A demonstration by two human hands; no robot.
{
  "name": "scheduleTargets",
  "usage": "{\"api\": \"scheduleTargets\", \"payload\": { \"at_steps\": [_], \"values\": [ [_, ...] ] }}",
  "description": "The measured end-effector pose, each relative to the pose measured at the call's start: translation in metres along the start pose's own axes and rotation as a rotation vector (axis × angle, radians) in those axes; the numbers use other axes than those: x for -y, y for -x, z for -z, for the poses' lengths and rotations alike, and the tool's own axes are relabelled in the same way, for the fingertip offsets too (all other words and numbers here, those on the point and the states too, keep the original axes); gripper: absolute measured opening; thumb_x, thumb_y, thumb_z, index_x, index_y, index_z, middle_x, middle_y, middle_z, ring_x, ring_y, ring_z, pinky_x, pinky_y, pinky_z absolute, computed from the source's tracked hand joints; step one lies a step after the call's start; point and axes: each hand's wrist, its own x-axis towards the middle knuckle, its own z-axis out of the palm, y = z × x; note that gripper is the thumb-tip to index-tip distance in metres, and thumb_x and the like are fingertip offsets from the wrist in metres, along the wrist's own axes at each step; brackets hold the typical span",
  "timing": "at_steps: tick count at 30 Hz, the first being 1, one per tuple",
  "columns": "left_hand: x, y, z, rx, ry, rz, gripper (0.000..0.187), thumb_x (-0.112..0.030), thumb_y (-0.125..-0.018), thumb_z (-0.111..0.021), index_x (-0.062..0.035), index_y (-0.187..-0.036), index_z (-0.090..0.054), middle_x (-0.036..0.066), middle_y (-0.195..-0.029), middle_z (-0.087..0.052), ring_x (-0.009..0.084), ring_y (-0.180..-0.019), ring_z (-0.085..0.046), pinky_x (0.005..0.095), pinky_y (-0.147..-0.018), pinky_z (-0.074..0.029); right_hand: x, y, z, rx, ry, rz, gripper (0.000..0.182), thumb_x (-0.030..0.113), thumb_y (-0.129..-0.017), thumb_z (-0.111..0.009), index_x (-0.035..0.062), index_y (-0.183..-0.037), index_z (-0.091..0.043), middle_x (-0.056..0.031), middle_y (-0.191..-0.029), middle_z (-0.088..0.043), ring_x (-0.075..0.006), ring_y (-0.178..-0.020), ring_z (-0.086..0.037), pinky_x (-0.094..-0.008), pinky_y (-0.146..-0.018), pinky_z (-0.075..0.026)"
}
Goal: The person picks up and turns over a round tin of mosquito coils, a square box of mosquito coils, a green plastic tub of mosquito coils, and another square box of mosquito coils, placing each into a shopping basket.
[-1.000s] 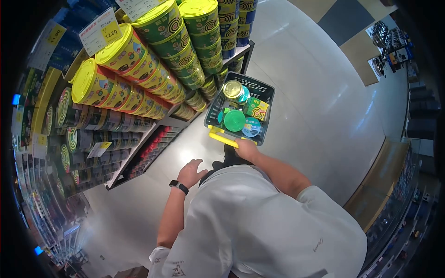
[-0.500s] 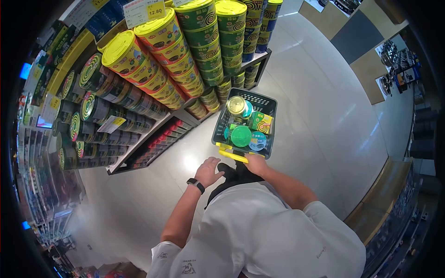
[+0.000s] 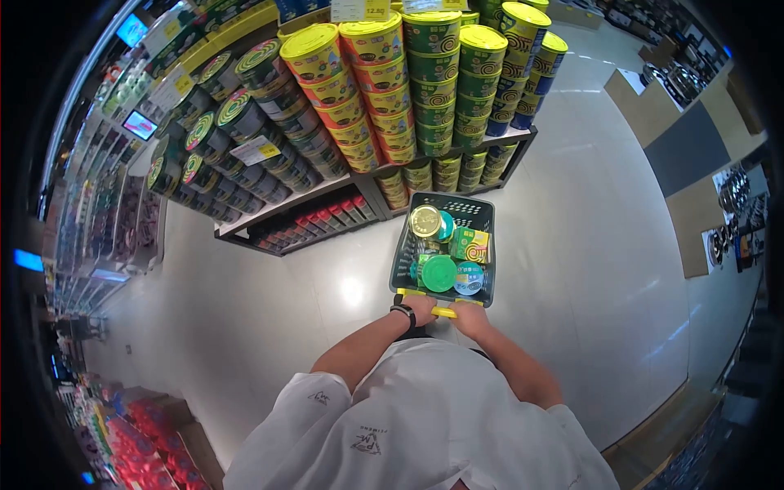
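A dark green perforated basket (image 3: 403,260) is in front of me, with a yellow handle (image 3: 443,312) at its near side. Both of my hands are wrapped round that handle: my left hand (image 3: 420,309), with a black band on the wrist, on its left part and my right hand (image 3: 469,318) on its right part. Inside the basket are a gold-lidded jar (image 3: 425,220), a green-lidded tub (image 3: 439,273), a round blue-and-white container (image 3: 469,278), a green and yellow box (image 3: 470,244) and a teal item (image 3: 446,226) partly behind the jar.
Shelves (image 3: 304,196) ahead and to the left hold stacked yellow, green and dark round tubs (image 3: 312,51). A wood-toned display stand (image 3: 690,204) with metal goods is at the right. Red packages (image 3: 139,441) lie at lower left, and a wooden ledge (image 3: 661,429) runs at lower right.
My left hand has moved from beside the basket onto the handle and closed round it. The view has turned, so the shelves and basket appear further right and lower.
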Motion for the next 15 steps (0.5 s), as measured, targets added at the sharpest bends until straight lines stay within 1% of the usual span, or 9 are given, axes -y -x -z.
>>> {"api": "scheduleTargets", "payload": {
  "at_steps": [1, 2, 4, 5, 7, 9, 11, 13, 15],
  "values": [
    [-0.008, -0.003, -0.006, 0.057, 0.002, 0.076, 0.037, -0.041, -0.081, -0.072, -0.0099, -0.1, -0.068, 0.015, -0.097, -0.071, 0.0333, -0.093, -0.068, 0.044, -0.082, -0.053, -0.004, 0.01, 0.006, 0.032, -0.019, 0.001, 0.026, 0.02, -0.082, -0.068, 0.0118, -0.106, -0.065, -0.0111, -0.103, -0.067, -0.0334, -0.097, -0.064, -0.0455, -0.08, -0.051],
    [-0.014, -0.003, -0.012, 0.009, -0.028, 0.063, 0.034, -0.043, -0.082, -0.07, -0.0118, -0.097, -0.07, 0.013, -0.095, -0.071, 0.0318, -0.092, -0.068, 0.0434, -0.081, -0.054, -0.007, 0.023, 0.01, 0.051, -0.017, 0.048, 0.026, 0.02, -0.082, -0.068, 0.0118, -0.106, -0.065, -0.0111, -0.103, -0.067, -0.0334, -0.097, -0.064, -0.0455, -0.08, -0.051],
    [-0.026, -0.004, -0.015, 0.076, -0.041, 0.094, 0.038, -0.046, -0.084, -0.069, -0.0119, -0.102, -0.07, 0.012, -0.101, -0.071, 0.0307, -0.097, -0.068, 0.0434, -0.083, -0.054, -0.012, 0.057, 0.021, -0.203, -0.017, 0.085, 0.038, 0.016, -0.08, -0.07, 0.0084, -0.116, -0.061, -0.012, -0.114, -0.064, -0.0339, -0.108, -0.06, -0.0446, -0.088, -0.05],
    [-0.03, -0.003, -0.016, 0.068, -0.038, 0.111, 0.038, -0.046, -0.084, -0.069, -0.0119, -0.102, -0.07, 0.012, -0.101, -0.071, 0.0307, -0.097, -0.068, 0.0434, -0.083, -0.054, -0.019, 0.076, 0.024, -0.199, -0.018, 0.104, 0.038, 0.016, -0.08, -0.07, 0.0084, -0.116, -0.061, -0.012, -0.114, -0.064, -0.0339, -0.108, -0.06, -0.0446, -0.088, -0.05],
    [-0.042, -0.003, -0.021, 0.077, -0.003, 0.142, 0.037, -0.045, -0.085, -0.067, -0.0125, -0.104, -0.072, 0.012, -0.103, -0.072, 0.0304, -0.097, -0.068, 0.0429, -0.083, -0.054, -0.041, 0.121, 0.024, -0.332, -0.065, -0.071, 0.049, 0.017, -0.079, -0.07, 0.0059, -0.124, -0.056, -0.0139, -0.121, -0.061, -0.0344, -0.115, -0.057, -0.0433, -0.096, -0.048],
    [-0.063, 0.002, -0.017, 0.084, 0.022, 0.215, 0.037, -0.044, -0.086, -0.065, -0.0128, -0.104, -0.072, 0.012, -0.103, -0.072, 0.0305, -0.097, -0.069, 0.043, -0.083, -0.055, -0.092, 0.174, 0.0, -0.289, -0.113, -0.303, 0.05, 0.018, -0.08, -0.071, 0.0052, -0.126, -0.057, -0.0162, -0.122, -0.061, -0.0343, -0.116, -0.057, -0.0417, -0.1, -0.047],
    [-0.08, 0.008, -0.015, 0.054, 0.06, 0.307, 0.035, -0.043, -0.086, -0.061, -0.0142, -0.103, -0.074, 0.013, -0.102, -0.072, 0.0309, -0.097, -0.069, 0.0433, -0.083, -0.055, -0.149, 0.236, -0.024, -0.105, -0.149, -0.498, 0.047, 0.021, -0.081, -0.071, 0.0028, -0.123, -0.06, -0.0182, -0.119, -0.064, -0.0343, -0.111, -0.061, -0.0419, -0.097, -0.049],
    [-0.088, 0.004, -0.022, 0.036, 0.07, 0.332, 0.036, -0.043, -0.086, -0.06, -0.0146, -0.103, -0.074, 0.013, -0.101, -0.072, 0.031, -0.097, -0.069, 0.0433, -0.083, -0.055, -0.191, 0.29, -0.039, 0.061, -0.271, -0.637, 0.045, 0.025, -0.082, -0.071, 0.003, -0.121, -0.064, -0.0188, -0.116, -0.066, -0.0365, -0.11, -0.062, -0.0442, -0.096, -0.05],
    [-0.094, 0.003, -0.019, 0.039, 0.094, 0.36, 0.036, -0.043, -0.087, -0.057, -0.0152, -0.104, -0.074, 0.014, -0.101, -0.072, 0.0314, -0.097, -0.069, 0.043, -0.084, -0.055, -0.214, 0.329, -0.044, 0.144, -0.291, -0.718, 0.043, 0.026, -0.083, -0.071, 0.0017, -0.118, -0.066, -0.0201, -0.114, -0.068, -0.0359, -0.109, -0.064, -0.0434, -0.096, -0.05]
  ]
}}
